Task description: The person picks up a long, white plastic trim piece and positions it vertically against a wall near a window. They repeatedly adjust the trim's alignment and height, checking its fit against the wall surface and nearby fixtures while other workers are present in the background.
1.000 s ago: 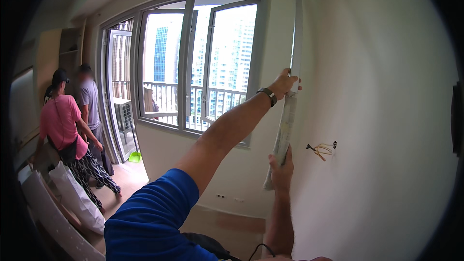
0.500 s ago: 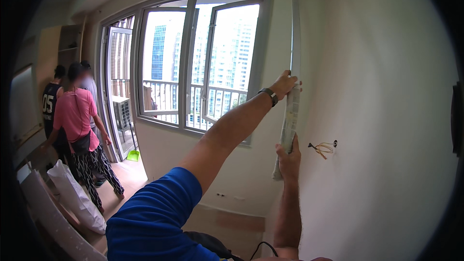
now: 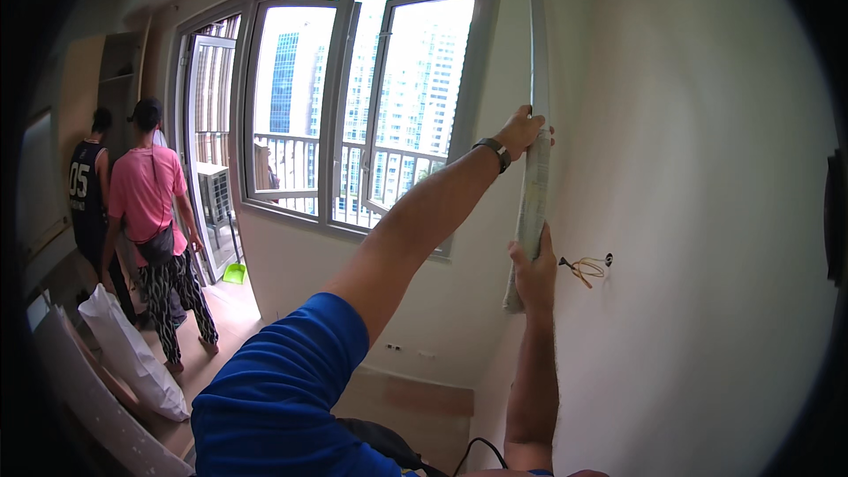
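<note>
The scene is taken from the person's head by the left of two side-by-side fisheye cameras, aimed forward, toward a corner of the room. The blue sleeve (image 3: 283, 389) is shown nearest, at the lower edge; the left hand (image 3: 519, 134) and right hand (image 3: 535, 278) are seen at arm's length, right of centre. The window (image 3: 336, 102) is set farther off, and the right-hand wall (image 3: 707, 212) is viewed obliquely.
</note>
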Demonstrator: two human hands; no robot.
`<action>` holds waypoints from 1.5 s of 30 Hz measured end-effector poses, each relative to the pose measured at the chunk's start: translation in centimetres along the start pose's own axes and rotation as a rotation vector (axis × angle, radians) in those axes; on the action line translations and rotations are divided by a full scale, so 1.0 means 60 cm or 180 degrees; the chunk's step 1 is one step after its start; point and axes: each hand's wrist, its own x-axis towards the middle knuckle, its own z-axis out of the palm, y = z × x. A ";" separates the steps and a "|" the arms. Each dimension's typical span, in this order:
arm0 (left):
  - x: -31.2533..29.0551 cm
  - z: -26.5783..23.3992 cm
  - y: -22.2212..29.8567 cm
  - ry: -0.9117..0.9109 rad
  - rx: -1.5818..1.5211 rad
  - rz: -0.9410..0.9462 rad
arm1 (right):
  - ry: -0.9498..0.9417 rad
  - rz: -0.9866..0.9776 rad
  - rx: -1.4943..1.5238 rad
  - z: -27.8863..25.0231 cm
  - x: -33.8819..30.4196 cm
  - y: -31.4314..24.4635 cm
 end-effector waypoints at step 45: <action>-0.293 0.054 -0.159 0.0064 -0.0121 -0.0317 | -0.0063 0.0497 0.0606 -0.025 -0.304 0.116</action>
